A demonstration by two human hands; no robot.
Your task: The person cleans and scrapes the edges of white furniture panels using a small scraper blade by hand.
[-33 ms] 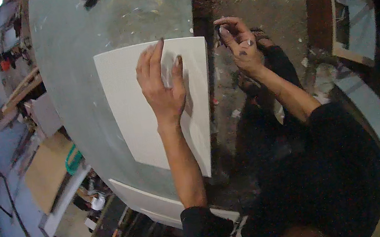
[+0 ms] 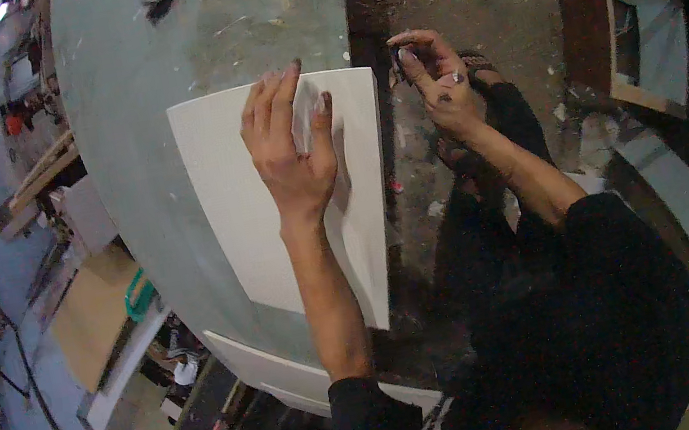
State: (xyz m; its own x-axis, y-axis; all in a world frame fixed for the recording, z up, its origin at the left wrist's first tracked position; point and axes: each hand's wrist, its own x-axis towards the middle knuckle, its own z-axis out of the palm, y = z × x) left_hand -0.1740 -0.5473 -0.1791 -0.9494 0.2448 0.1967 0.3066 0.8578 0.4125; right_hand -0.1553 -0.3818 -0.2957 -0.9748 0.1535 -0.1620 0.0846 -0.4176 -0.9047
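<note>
Left hand [image 2: 291, 156] lies flat, fingers spread, on the white panel [image 2: 246, 222] — stiff, smooth, probably light; grip its edges — right hand [image 2: 442, 80] pinches something small.

sleeves: black, pushed up past the elbows | forearms: bare | trousers: dark | footwear: sandals (strapped)
</note>
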